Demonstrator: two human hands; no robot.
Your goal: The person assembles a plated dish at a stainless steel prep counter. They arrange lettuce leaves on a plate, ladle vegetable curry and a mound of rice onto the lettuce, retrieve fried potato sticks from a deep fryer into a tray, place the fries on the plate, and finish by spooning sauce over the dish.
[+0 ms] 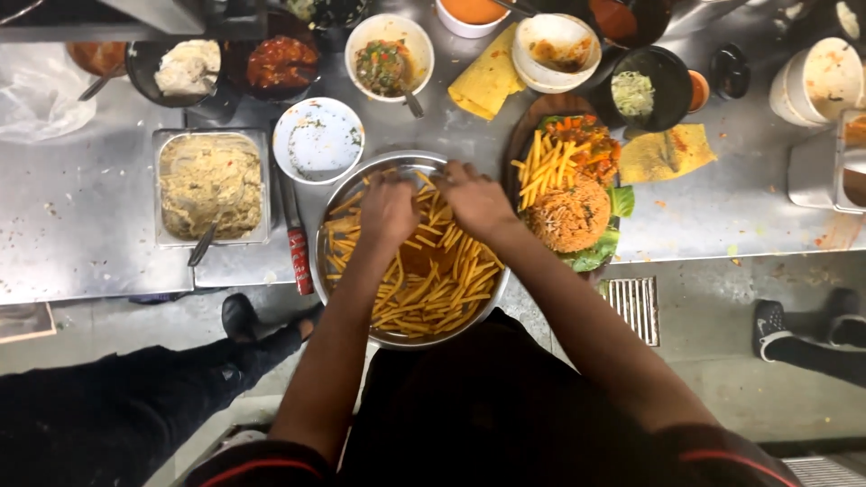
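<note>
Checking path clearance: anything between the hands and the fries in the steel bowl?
Nothing visible. The left hand and the right hand are both already down in the steel bowl, fingers curled in the fries at its far side. The red-handled knife lies outside the bowl's left rim.

The round bowl (336, 209) holding the fries (433, 289) is shiny metal, its rim catching the light. The fries look matt and dry. The surface (99, 257) is brushed steel, dull-glossy and speckled with crumbs. The rectangular tray (159, 189) is metal too. The oval board (532, 117) under the plated food looks like dark wood. The small white bowl (317, 140) is smooth and glossy. The folded yellow cloth (487, 81) looks soft and matt.
</note>
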